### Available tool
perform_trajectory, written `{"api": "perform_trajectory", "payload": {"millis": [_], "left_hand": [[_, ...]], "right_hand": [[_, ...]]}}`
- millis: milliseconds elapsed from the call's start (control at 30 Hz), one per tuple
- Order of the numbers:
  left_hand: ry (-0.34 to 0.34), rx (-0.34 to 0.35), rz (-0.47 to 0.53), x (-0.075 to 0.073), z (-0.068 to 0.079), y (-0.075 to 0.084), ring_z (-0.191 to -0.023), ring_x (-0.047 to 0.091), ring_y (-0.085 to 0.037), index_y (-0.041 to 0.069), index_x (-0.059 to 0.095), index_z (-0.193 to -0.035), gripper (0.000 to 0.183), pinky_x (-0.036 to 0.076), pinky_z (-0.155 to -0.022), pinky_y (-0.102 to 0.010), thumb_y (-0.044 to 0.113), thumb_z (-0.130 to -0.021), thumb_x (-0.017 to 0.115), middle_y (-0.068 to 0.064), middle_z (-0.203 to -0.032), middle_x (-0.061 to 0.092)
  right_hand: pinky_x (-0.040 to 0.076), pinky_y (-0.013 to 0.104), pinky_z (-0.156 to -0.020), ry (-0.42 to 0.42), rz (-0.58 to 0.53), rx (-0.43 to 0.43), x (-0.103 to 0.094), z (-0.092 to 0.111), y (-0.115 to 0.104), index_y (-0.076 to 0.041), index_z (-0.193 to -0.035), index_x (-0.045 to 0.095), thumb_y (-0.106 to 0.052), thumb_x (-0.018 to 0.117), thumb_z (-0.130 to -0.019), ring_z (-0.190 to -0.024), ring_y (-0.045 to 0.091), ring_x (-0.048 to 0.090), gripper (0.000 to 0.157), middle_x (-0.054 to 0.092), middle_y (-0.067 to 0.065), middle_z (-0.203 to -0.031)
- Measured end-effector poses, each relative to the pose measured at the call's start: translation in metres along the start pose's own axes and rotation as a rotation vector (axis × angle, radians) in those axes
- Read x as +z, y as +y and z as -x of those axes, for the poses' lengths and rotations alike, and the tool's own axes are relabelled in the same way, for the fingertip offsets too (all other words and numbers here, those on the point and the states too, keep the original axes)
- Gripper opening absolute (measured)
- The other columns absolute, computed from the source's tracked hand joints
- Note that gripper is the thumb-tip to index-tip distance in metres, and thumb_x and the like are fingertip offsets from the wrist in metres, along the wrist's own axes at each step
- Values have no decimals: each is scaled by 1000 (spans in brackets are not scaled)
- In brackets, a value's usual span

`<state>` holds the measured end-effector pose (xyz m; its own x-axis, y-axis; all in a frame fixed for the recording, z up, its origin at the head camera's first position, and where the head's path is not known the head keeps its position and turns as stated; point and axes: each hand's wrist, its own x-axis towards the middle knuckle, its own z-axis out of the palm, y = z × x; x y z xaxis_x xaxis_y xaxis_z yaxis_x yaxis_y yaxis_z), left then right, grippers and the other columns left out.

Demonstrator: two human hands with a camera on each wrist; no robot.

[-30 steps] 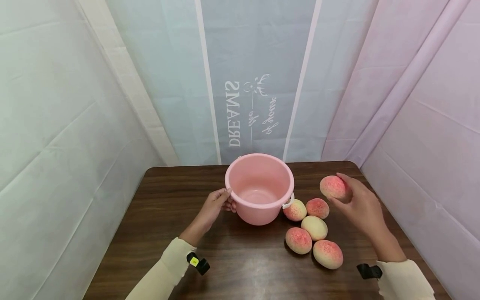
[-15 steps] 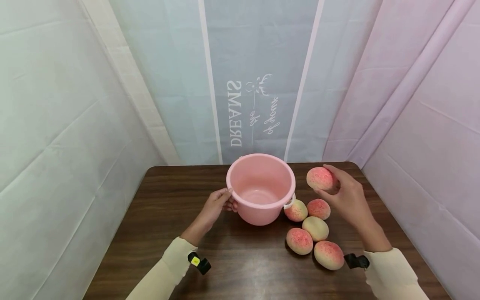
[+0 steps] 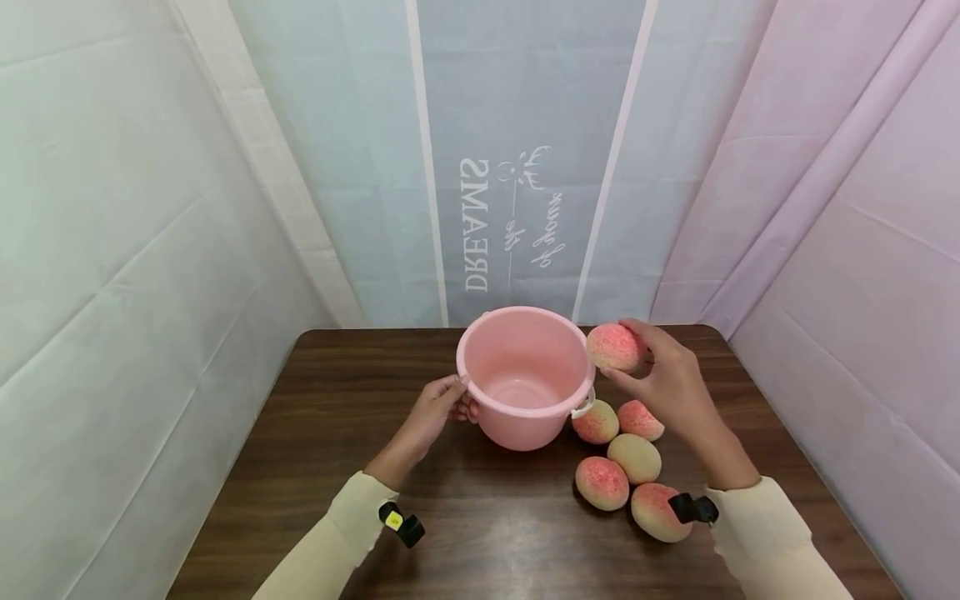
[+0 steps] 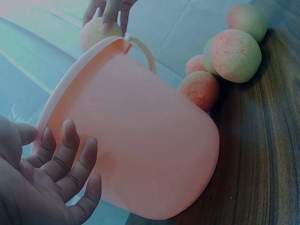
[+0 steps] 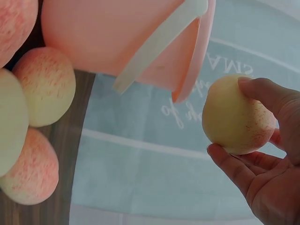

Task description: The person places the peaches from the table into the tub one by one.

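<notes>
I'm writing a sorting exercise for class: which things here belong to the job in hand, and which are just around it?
In the job:
pink bucket, held by the left hand
peach in the right hand
probably the five other peaches

Just around:
wood-grain table
lettered backdrop
black wrist devices

Head view: right hand [image 3: 672,385] hides part of held peach [image 3: 612,347]; black wrist device [image 3: 693,508] covers part of nearest peach [image 3: 656,514]; left sleeve [image 3: 324,540] cut at bottom. Left wrist: left hand [image 4: 40,183] cropped. Right wrist: pink bucket [image 5: 101,33] cropped at top.
</notes>
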<state>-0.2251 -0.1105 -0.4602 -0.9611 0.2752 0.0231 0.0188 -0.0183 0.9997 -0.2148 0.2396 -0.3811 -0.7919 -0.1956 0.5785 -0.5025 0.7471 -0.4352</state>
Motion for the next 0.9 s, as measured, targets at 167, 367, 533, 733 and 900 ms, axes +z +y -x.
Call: {"api": "perform_trajectory", "payload": {"millis": [167,367,533,733,900], "left_hand": [[-11,13,2,1,1,1,-74,66,-20,-5,62,-93,40,52,-76,-39,27,-110,45,-9,-79,68],[-12,11,10,0,2,1,-75,66,-19,-2,63,-93,39,52,-79,-43,28,-110,44,-6,-79,68],[-8,6,9,0,2,2,-77,65,-20,0,64,-94,38,52,-79,-41,29,-110,45,-6,-80,67],[-11,-5,-1,-1,4,1,-78,65,-21,-1,63,-95,40,52,-79,-39,30,-110,44,-8,-82,68],[-13,-2,8,-2,3,0,-78,65,-21,-3,63,-95,42,51,-76,-35,31,-110,44,-11,-83,68]], "right_hand": [[52,21,-74,-23,-18,-24,9,-7,-9,-5,-139,58,-9,92,-73,-98,23,65,74,64,14,-128],[54,36,-72,-83,-62,-30,23,-9,-23,-6,-140,56,-9,91,-75,-96,20,63,74,63,12,-130],[53,38,-69,-116,-61,-28,34,-10,-30,-4,-140,56,-9,91,-74,-90,21,60,74,62,14,-132],[55,46,-80,-165,-71,-8,44,-13,-35,-2,-141,55,-9,90,-74,-107,30,63,76,61,18,-134],[54,50,-88,-204,-91,-11,52,-14,-38,-3,-142,54,-12,90,-76,-112,31,63,76,62,17,-132]]}}
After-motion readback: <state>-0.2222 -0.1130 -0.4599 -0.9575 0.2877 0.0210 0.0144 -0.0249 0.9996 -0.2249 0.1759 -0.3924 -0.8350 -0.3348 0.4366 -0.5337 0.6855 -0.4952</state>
